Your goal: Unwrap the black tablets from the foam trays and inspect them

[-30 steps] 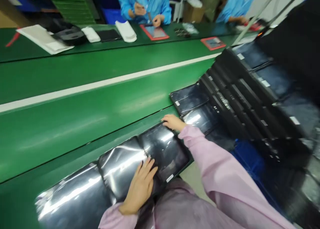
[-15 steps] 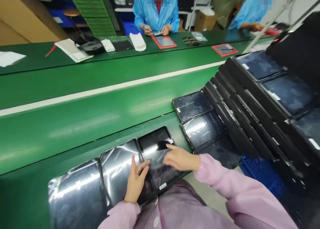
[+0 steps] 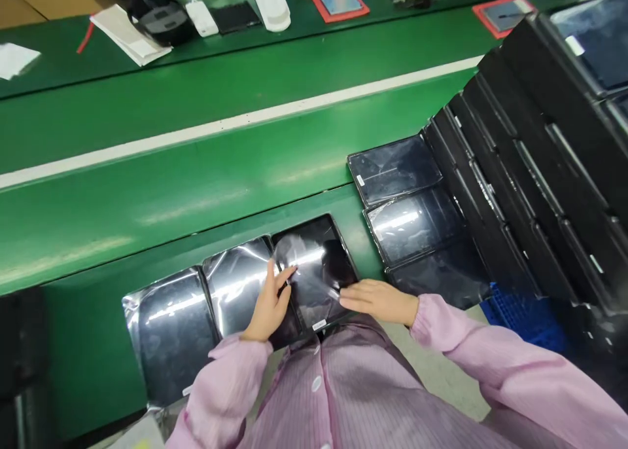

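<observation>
Three flat tablet-like panels lie in a row on the green bench in front of me. The right-hand panel (image 3: 314,315) is dark with a small white label at its lower edge. A clear plastic film (image 3: 321,285) is partly lifted over it and runs to the fingertips of my right hand (image 3: 377,300), which pinches it at the panel's right edge. My left hand (image 3: 269,305) rests with fingers apart over the film-covered middle panel (image 3: 238,282), its fingertips touching the right panel's left side. The left panel (image 3: 174,338) has shiny wrapping.
Wrapped panels (image 3: 397,171) lie at the right beside a tall stack of black trays (image 3: 520,141). Below them is a blue basket (image 3: 524,315). Beyond the green belt (image 3: 196,148), a red-framed tablet (image 3: 338,0) and a white pouch (image 3: 271,4) lie on the far bench.
My right hand has moved right and down to the panel's edge, drawing the film with it. My left hand stays in about the same place. The view has tipped downward.
</observation>
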Demonstrator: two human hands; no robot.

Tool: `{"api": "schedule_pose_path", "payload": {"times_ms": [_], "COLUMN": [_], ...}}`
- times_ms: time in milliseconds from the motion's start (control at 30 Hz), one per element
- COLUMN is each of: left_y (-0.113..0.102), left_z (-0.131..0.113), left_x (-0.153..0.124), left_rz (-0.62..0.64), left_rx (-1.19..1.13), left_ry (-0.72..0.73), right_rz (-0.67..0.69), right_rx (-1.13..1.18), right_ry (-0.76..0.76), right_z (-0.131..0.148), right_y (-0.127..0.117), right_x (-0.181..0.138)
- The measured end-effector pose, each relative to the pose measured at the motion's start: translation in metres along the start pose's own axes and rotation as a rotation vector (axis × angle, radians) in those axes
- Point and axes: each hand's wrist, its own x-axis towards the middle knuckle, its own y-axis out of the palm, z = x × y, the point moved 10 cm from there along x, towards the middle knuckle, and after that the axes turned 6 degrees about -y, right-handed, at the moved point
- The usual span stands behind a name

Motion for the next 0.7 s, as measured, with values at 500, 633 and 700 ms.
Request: {"api": "schedule_pose_path", "payload": {"times_ms": [500,633,700], "left_y": [-0.012,0.006,0.028], "left_z": [0.008,-0.007,-0.015], "left_x": [0.029,0.015,-0.013], "left_rz": [0.003,0.106,0.240], "left_rx": [-0.020,0.165,0.290], "left_ry": [-0.035,0.127,0.246], "right_rz": [-0.429,-0.441,-0.335], "right_rx": [0.547,0.796,0.659], "right_ry": [0.659,0.899,1.113], "right_z": [-0.155,-0.150,-0.137], "right_y": [-0.049,-0.035,-0.029], "right_x": [0.065,0.030,0.006]}}
